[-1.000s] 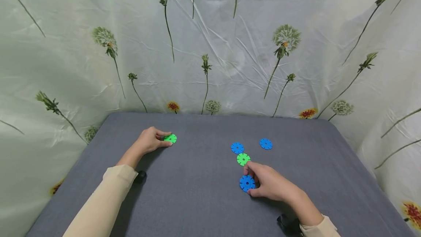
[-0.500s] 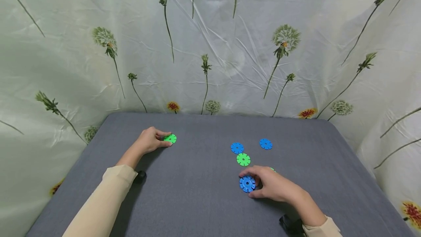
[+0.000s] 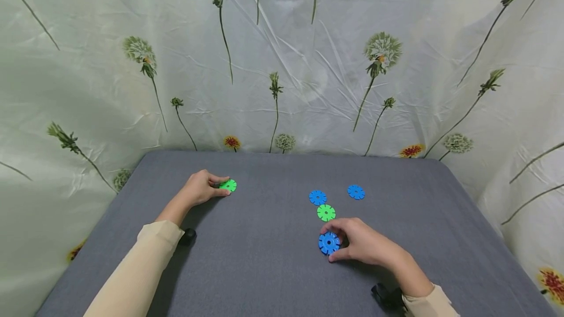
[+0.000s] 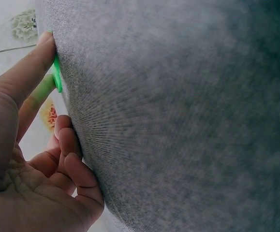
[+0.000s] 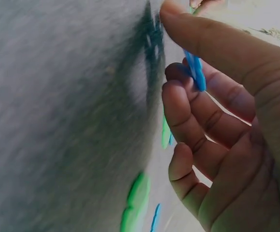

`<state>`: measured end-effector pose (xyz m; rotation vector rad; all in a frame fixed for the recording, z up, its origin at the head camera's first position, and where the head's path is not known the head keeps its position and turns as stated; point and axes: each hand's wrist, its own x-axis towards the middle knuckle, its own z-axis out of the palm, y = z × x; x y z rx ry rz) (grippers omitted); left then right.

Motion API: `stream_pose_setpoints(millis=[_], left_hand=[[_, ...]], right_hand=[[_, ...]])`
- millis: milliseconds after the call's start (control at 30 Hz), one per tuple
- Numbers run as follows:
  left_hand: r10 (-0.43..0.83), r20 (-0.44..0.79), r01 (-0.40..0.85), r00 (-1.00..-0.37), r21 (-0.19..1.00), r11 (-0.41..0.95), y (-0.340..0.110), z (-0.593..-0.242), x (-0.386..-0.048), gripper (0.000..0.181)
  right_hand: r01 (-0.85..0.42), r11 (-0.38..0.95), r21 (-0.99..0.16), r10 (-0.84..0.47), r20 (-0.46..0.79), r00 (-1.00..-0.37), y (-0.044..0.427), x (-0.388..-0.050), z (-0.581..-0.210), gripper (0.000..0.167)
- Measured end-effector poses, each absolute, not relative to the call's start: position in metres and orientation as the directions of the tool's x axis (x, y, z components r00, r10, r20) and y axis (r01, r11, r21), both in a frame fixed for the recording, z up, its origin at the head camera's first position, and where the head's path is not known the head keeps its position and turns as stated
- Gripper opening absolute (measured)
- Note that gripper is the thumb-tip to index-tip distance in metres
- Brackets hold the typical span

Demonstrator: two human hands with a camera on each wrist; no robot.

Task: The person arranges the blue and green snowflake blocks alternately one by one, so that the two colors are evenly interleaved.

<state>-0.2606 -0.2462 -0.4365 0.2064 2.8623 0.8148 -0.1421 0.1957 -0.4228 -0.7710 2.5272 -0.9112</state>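
In the head view my left hand (image 3: 200,189) pinches a green notched disc (image 3: 228,186) between thumb and fingers, at the left of the table. The left wrist view shows that green disc (image 4: 57,75) edge-on at the fingertips. My right hand (image 3: 363,243) holds a blue notched disc (image 3: 329,243) by its rim, thumb on the near side and fingers on the far side. In the right wrist view the blue piece (image 5: 196,72) shows doubled edges, perhaps two discs together. A green disc (image 3: 326,213) lies just beyond the right fingers.
A blue disc (image 3: 317,197) lies close behind the loose green one, and another blue disc (image 3: 356,192) is farther right. Near the right hand, the right wrist view shows a green disc (image 5: 136,203). Grey cloth (image 3: 264,258) covers the table, with a flower-print curtain (image 3: 308,62) behind.
The blue disc has shifted slightly left and away from me with my right hand. A green edge that showed behind that hand is hidden now. My left hand stays put.
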Motion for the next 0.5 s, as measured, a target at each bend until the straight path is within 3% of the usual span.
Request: stream_pose_setpoints(millis=[500], left_hand=[[0.21,-0.087,0.133,-0.974,0.531,0.837,-0.248,-0.44,-0.261,0.052]], right_hand=[[-0.462,0.63,-0.624,-0.577,0.022,-0.816,0.15,-0.178,-0.409,0.048]])
